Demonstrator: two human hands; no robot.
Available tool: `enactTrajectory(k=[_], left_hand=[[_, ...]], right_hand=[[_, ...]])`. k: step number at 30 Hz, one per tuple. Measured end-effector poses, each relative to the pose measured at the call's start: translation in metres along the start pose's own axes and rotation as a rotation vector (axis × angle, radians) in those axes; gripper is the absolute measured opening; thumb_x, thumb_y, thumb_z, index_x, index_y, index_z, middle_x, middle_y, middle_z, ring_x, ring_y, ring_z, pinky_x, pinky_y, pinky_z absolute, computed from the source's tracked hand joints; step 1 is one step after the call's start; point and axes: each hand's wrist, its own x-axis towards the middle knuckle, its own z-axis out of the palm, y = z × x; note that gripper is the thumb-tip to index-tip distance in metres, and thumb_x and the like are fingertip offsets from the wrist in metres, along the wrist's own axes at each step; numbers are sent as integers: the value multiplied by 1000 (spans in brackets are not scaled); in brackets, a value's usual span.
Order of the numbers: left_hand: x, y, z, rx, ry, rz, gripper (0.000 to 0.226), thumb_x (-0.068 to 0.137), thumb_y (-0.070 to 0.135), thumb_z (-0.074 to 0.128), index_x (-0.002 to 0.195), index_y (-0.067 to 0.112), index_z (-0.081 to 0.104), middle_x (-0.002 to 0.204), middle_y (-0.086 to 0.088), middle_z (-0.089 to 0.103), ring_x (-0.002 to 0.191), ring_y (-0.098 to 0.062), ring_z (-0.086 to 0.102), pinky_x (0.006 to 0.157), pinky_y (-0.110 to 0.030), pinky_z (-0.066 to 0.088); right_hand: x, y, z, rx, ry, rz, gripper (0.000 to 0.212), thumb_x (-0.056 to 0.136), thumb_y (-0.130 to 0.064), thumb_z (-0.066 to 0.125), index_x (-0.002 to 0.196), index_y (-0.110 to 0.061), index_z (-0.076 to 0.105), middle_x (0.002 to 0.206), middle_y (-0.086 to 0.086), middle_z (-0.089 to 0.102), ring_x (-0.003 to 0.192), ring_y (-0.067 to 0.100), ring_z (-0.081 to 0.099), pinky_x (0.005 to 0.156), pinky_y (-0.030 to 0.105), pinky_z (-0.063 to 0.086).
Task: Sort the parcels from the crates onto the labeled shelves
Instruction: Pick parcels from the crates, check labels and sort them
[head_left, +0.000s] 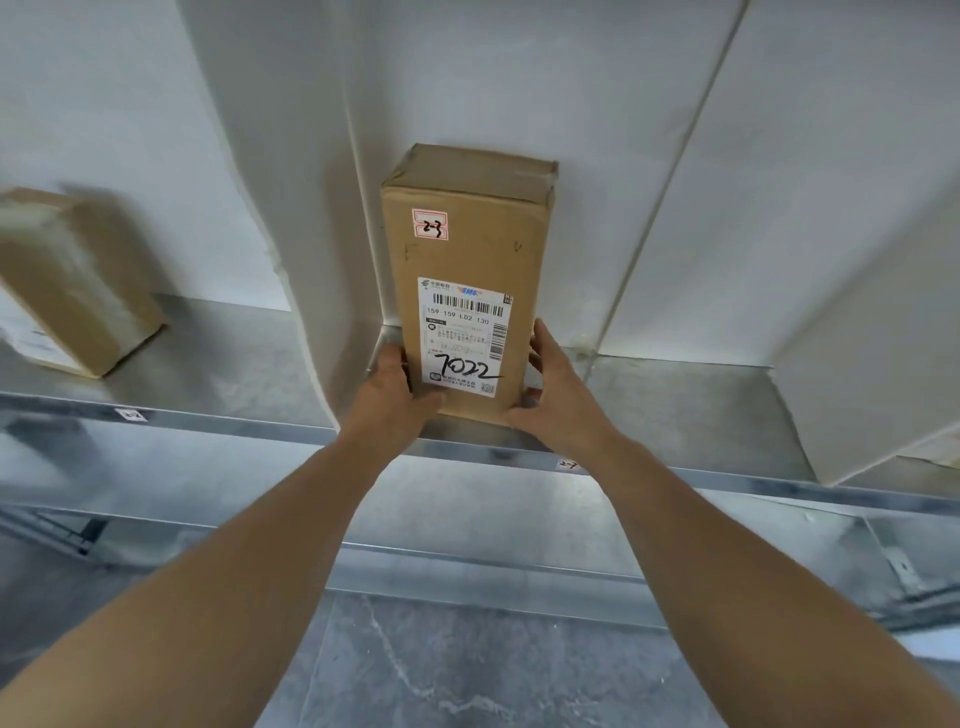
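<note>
Though partly hand-covered, parcel (467, 270) label legible.

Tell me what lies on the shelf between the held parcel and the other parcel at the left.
Head view: only bare metal shelf between the held parcel and the left parcel.

A tall brown cardboard parcel (467, 249) stands upright on the metal shelf (675, 415), its back against the white wall. Its front carries a small red-and-white sticker handwritten "2-3" near the top and a white EMS shipping label lower down, with barcodes and "7022" scrawled in black marker. Clear tape seals the top edges. The shelf's front lip bears a small tag (568, 464) just below and right of the parcel. A second, blurred brown parcel (72, 280) stands tilted at far left on the same shelf.
</note>
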Motion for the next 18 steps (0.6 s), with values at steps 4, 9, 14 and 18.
enactTrajectory(k=[4, 9, 14, 18], left_hand=[[-20, 4, -4, -11, 11, -13, 56, 89, 23, 61, 137, 16, 33, 130, -2, 56, 111, -28, 58, 91, -39, 47], [-66, -8, -7, 119, 37, 40, 59, 87, 31, 67, 136, 16, 37, 140, -4, 47, 124, -25, 49, 101, -42, 43], [-110, -45, -10, 257, 97, 89, 56, 87, 39, 65, 135, 21, 41, 137, 1, 49, 122, -18, 49, 97, -35, 43], [-135, -72, -32, 328, 208, 7, 60, 87, 39, 64, 138, 20, 39, 131, -2, 53, 116, -21, 53, 92, -37, 46]], right_hand=[[-22, -8, -7, -82, 20, 25, 106, 80, -17, 74, 155, -20, -1, 158, 4, 18, 142, 22, 30, 110, 41, 38], [-67, -11, -4, -328, 199, -37, 74, 85, -20, 66, 147, -19, 27, 140, 6, 37, 122, 22, 47, 91, 34, 47], [-100, -24, 22, -520, 108, -160, 38, 92, -31, 59, 126, -19, 50, 126, 0, 51, 109, 17, 54, 78, 24, 40], [-106, -46, 61, -538, -23, -269, 39, 93, -35, 57, 130, -23, 50, 134, -2, 48, 117, 17, 52, 88, 28, 45]])
